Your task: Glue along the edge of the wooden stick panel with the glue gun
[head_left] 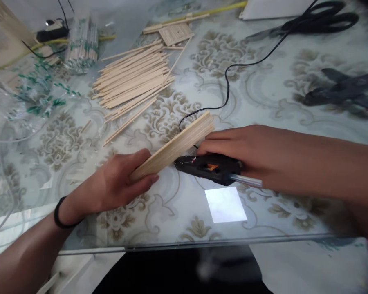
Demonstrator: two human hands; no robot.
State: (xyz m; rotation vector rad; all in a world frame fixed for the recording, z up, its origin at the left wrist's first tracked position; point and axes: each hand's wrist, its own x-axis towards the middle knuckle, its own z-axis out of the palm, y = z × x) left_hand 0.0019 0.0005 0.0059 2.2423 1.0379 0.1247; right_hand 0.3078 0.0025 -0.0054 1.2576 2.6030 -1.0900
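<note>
My left hand (122,179) is closed on one end of a flat panel of pale wooden sticks (176,149), thumb on one face and fingers on the other. The panel stands tilted, its far end rising to the right. A black hot glue gun (211,166) is in my right hand (233,145), with a clear glue stick (247,180) poking out of its back. The nozzle points left and lies close to the panel's face; whether it touches, I cannot tell. Most of my right hand's fingers are hidden behind the gun.
Loose wooden sticks (135,77) lie in a pile beyond my hands, near a small stick panel (176,33). Wrapped bundled sticks (82,45) and torn wrappers (39,94) are at left. Scissors (306,22) and dark pliers (346,90) lie at right. A black cord (228,77) crosses the glass tabletop (168,220).
</note>
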